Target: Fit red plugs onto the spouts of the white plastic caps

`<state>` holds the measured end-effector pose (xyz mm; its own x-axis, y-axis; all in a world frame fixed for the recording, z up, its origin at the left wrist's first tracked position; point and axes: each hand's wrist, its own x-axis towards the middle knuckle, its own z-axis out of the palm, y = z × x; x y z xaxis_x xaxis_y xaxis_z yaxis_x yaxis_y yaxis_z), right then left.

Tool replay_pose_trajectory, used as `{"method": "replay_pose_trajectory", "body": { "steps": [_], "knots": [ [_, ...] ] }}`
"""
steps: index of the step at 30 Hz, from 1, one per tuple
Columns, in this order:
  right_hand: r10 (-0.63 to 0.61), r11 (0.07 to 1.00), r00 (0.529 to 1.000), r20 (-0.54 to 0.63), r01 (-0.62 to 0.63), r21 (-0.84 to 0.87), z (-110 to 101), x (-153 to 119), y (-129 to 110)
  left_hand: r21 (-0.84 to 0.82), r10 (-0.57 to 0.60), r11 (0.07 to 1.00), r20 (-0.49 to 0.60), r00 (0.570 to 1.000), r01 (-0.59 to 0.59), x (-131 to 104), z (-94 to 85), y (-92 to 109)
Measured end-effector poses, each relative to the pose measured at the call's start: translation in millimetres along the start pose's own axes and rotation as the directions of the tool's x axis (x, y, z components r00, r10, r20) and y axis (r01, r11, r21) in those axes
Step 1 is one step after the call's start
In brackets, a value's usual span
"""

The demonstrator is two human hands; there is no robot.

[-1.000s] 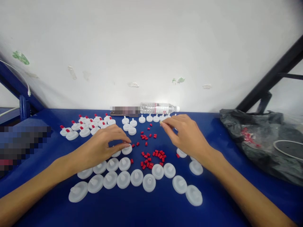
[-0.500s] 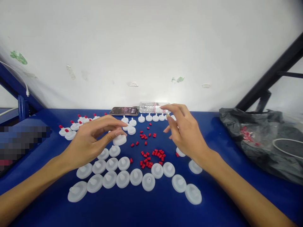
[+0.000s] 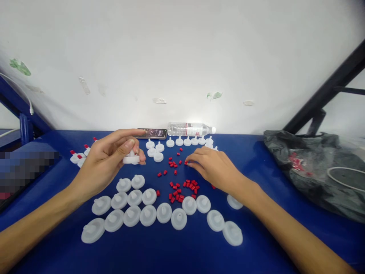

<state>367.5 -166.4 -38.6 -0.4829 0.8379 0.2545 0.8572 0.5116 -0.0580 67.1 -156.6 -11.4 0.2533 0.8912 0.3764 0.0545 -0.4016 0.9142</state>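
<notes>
Raised above the table, a white nozzle cap (image 3: 131, 159) sits between the thumb and fingers of my left hand (image 3: 107, 156), its spout pointing up. My right hand (image 3: 215, 165) reaches down at centre right, thumb and forefinger closed on a small red cap (image 3: 186, 163) at table height. More loose red caps (image 3: 191, 185) are scattered between my hands. Rows of white nozzle caps (image 3: 148, 216) lie nearer to me with bare spouts. At the far left, beside my left hand, stand white nozzle caps with red tips (image 3: 76, 156), partly hidden behind it.
A phone (image 3: 156, 133) and a clear plastic bottle (image 3: 178, 129) lie along the wall, behind a line of white nozzle caps (image 3: 179, 142). At right is a dark plastic bag (image 3: 319, 190) with red pieces showing. A pixelated dark object (image 3: 25, 171) occupies the left edge.
My left hand has lifted and moved left, tilting its nozzle cap spout-up. My right hand has come down and inward, and its fingers have closed on a red cap.
</notes>
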Motion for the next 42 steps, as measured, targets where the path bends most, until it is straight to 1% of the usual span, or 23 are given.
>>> {"method": "replay_pose_trajectory", "body": {
  "steps": [2,3,5,7,9,12,14,16,19,21,23,25,29,34,36,38,42],
  "knots": [
    [-0.016,1.0,1.0,0.015,0.016,0.011,1.1,0.4,0.5,-0.118,-0.052,0.992,-0.033,0.998,0.048,-0.2,2.9,2.4],
    [-0.022,1.0,1.0,0.018,0.022,0.02,1.5,0.4,0.6,-0.135,-0.085,0.988,-0.05,0.995,0.077,-0.3,3.6,3.9],
    [-0.025,0.999,0.999,0.021,0.024,0.034,2.1,0.4,0.6,-0.111,-0.13,0.986,-0.082,0.988,0.121,-0.6,3.6,5.8],
    [-0.018,0.999,1.0,0.021,0.017,0.039,2.4,0.4,0.7,-0.036,-0.154,0.988,-0.119,0.981,0.151,-1.3,2.1,5.7],
    [-0.012,0.999,1.0,0.021,0.011,0.036,2.9,0.5,1.1,0.093,-0.166,0.978,-0.183,0.969,0.185,-2.5,0.6,4.2],
    [-0.032,0.999,0.999,0.029,0.031,0.044,3.5,0.8,1.2,0.276,-0.135,0.941,-0.232,0.963,0.198,-3.9,0.5,3.0],
    [-0.044,0.998,0.999,0.03,0.042,0.053,3.6,0.8,0.8,0.28,-0.121,0.943,-0.216,0.969,0.18,-4.1,1.2,3.1],
    [-0.047,0.997,0.998,0.031,0.045,0.057,3.5,0.7,0.1,0.202,-0.14,0.963,-0.187,0.972,0.178,-3.7,1.3,2.2],
    [-0.069,0.996,0.996,0.053,0.065,0.069,3.3,0.5,0.4,0.087,-0.183,0.977,-0.107,0.977,0.193,-3.0,-0.3,-3.8],
    [-0.084,0.994,0.994,0.073,0.078,0.076,3.3,0.8,1.3,0.08,-0.186,0.978,-0.06,0.981,0.191,-2.9,-1.2,-10.0],
    [-0.083,0.994,0.993,0.084,0.076,0.081,3.1,1.3,2.1,0.129,-0.158,0.978,-0.038,0.987,0.161,-2.9,-0.7,-15.1],
    [-0.075,0.994,0.993,0.088,0.067,0.085,2.3,1.9,2.0,0.211,-0.103,0.972,-0.023,0.994,0.106,-2.9,1.0,-17.3],
    [-0.037,0.997,0.996,0.075,0.032,0.064,-1.3,1.6,-1.4,0.331,-0.028,0.943,0.01,1.0,0.024,-2.7,3.5,-15.7],
    [0.024,1.0,0.999,0.041,-0.024,-0.003,-10.3,-1.2,-1.3,0.565,0.013,0.825,0.019,1.0,-0.022,-3.1,1.7,-14.7],
    [0.068,0.997,0.998,0.016,-0.067,-0.035,-14.1,-1.3,1.7,0.603,0.019,0.798,0.005,1.0,-0.019,-3.2,1.9,-14.0],
    [0.103,0.993,0.995,0.017,-0.102,-0.052,-16.2,-0.9,4.7,0.614,0.019,0.789,0.005,1.0,-0.018,-3.1,3.0,-12.4],
    [0.103,0.994,0.988,0.119,-0.097,-0.053,-13.3,0.3,5.8,0.616,-0.003,0.787,0.047,0.999,-0.027,-3.3,4.8,-9.1]
  ]
}}
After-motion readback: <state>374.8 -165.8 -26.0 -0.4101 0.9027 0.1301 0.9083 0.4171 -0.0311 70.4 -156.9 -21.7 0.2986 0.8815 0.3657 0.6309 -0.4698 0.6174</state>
